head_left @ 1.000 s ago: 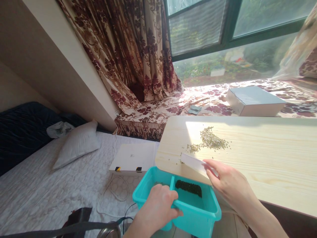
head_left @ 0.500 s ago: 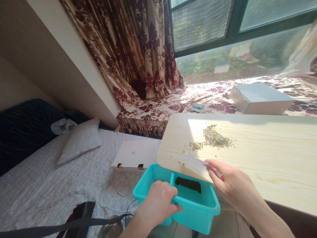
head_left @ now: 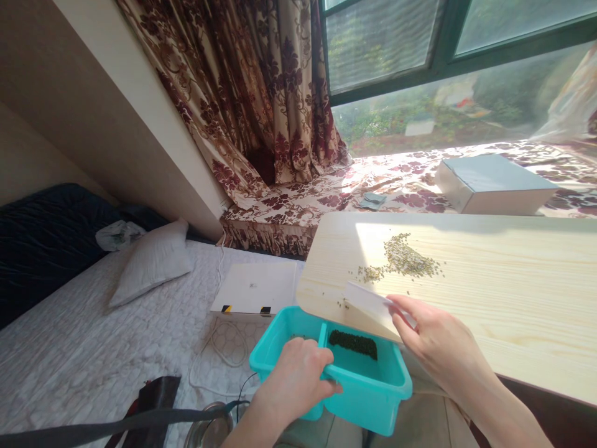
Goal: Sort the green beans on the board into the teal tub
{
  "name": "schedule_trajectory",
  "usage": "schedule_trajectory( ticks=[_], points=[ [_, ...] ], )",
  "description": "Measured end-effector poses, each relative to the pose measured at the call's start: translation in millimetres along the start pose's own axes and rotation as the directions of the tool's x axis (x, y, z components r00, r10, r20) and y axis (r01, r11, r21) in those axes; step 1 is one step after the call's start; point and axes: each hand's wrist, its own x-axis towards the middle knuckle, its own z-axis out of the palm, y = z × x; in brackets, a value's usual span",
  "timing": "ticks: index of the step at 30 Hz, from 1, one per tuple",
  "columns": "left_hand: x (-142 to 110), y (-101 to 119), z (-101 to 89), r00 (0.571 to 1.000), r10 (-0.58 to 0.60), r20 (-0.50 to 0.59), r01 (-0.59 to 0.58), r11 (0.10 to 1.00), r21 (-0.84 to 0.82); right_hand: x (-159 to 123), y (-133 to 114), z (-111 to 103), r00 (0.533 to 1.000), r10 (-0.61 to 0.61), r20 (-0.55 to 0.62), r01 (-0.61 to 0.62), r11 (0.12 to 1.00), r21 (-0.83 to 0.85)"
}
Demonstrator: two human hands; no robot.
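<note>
My left hand is closed on the near rim of a turquoise two-compartment bin, held just under the table's edge. Dark green beans lie in a strip in its right compartment; a few pale grains show in the left one, mostly hidden by my hand. My right hand pinches a thin white card, its edge tilted against the tabletop. Beyond the card a loose pile of greenish-brown beans is spread on the pale wooden table, with a few strays near the front edge.
A white flat box and a coiled white cable lie on the bed at left, near a pillow. A light-blue-topped box sits on the window seat behind the table. A metal bowl stands low down beside a dark strap.
The card has shifted slightly toward the table's front edge, and fewer stray beans lie around it. The bin stays almost in place under my left hand.
</note>
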Motion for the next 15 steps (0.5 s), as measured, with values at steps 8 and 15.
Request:
schedule_trajectory(
  ticks=[8,15],
  points=[
    [-0.9,-3.1,1.8,1.0,-0.016,0.008,0.016,1.0,-0.006,3.3,-2.8,1.3,1.0,-0.008,0.03,0.008,1.0,0.007],
    [-4.2,-5.5,-3.1,1.0,-0.022,0.004,0.022,1.0,-0.006,5.7,-6.7,5.9,0.996,-0.016,0.092,0.012,0.999,0.046]
  ],
)
